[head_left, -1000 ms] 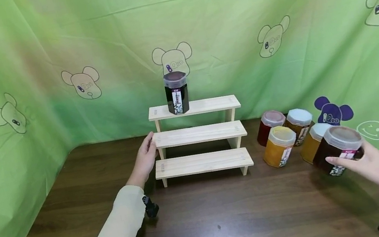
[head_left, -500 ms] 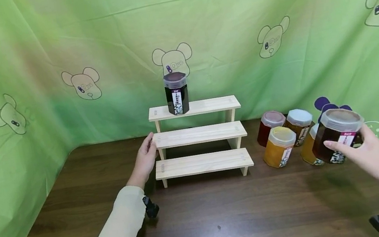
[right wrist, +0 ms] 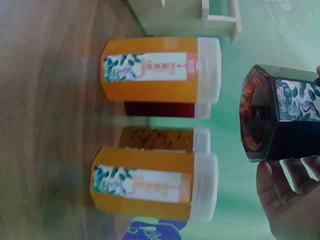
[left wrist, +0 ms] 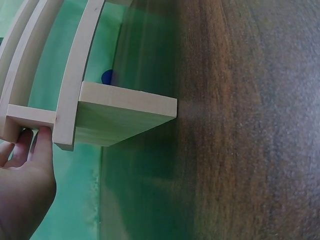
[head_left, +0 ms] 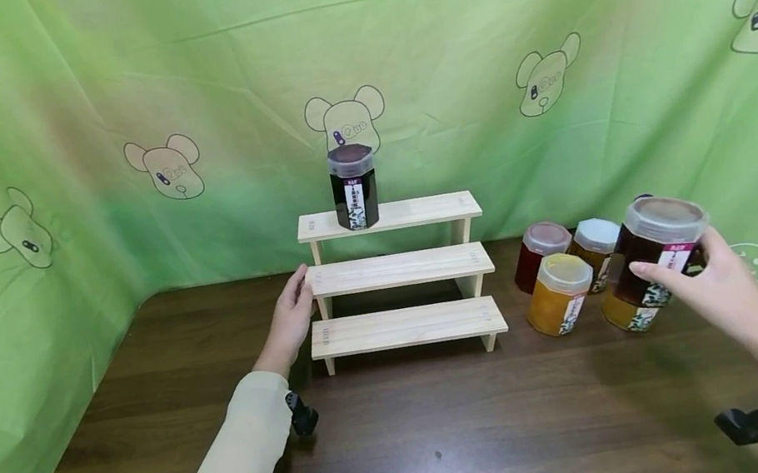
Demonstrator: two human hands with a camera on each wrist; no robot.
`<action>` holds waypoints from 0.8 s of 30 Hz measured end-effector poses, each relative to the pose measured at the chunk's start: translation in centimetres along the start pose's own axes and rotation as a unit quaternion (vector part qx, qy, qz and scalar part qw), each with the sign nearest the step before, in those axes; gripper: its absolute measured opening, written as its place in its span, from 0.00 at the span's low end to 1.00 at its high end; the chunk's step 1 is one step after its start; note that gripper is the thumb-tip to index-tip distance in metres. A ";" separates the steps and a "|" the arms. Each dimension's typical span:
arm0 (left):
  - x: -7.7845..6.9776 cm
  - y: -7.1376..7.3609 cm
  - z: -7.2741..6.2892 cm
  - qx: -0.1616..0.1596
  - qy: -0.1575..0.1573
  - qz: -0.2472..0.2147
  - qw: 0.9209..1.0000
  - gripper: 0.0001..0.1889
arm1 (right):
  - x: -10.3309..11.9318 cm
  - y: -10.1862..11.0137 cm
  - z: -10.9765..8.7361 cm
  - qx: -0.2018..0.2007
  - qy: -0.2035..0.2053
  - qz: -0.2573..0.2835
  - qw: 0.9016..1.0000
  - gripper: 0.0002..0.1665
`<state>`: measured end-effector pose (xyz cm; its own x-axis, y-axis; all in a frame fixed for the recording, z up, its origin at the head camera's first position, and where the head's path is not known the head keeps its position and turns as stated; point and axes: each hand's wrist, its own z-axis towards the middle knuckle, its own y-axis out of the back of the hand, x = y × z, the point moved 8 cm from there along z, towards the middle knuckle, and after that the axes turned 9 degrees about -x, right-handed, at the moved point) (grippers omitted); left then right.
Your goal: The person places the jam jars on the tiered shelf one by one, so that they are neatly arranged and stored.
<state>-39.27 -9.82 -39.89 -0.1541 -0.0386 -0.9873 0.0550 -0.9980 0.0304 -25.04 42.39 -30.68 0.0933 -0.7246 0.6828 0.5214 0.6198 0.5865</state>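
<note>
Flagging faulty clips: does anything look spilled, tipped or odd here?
Nothing seems spilled or tipped. The pale wooden three-step shelf stands straight; the four transparent hexagonal jars on the brown wooden table are upright and lidded. Only a small dark spot marks the table, nature unclear.

A dark brown wood-grain table point(head_left: 365, 459) is carrying a pale three-step wooden rack point(head_left: 396, 269), which is standing toward its back edge. The rack's top step point(head_left: 427, 208) is holding a dark lidded jar point(head_left: 350, 191) upright, left of the step's middle. Right of the rack, four lidded jars are standing upright on the table in a close cluster: a red jar point(head_left: 531, 267) at back left, a yellow jar point(head_left: 554, 309) before it, a speckled brown jar point(head_left: 596, 272) at back right, and a golden jar point(head_left: 623, 313) before that.
</note>
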 end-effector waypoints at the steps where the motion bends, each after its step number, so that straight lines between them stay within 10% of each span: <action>1: 0.0 0.0 0.0 0.000 0.000 -0.001 1.000 0.27 | 0.3 -0.1 0.1 -0.001 0.003 0.002 1.000 0.49; 24: 0.1 0.0 0.0 -0.002 0.007 0.007 1.000 0.27 | 7.5 -6.7 3.0 0.024 0.016 0.083 0.996 0.49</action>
<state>-39.26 -9.85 -39.96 -0.1400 -0.0518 -0.9888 0.0616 -0.9972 0.0436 -30.41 33.69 -28.17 0.2014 -0.6198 0.7585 0.4553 0.7448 0.4878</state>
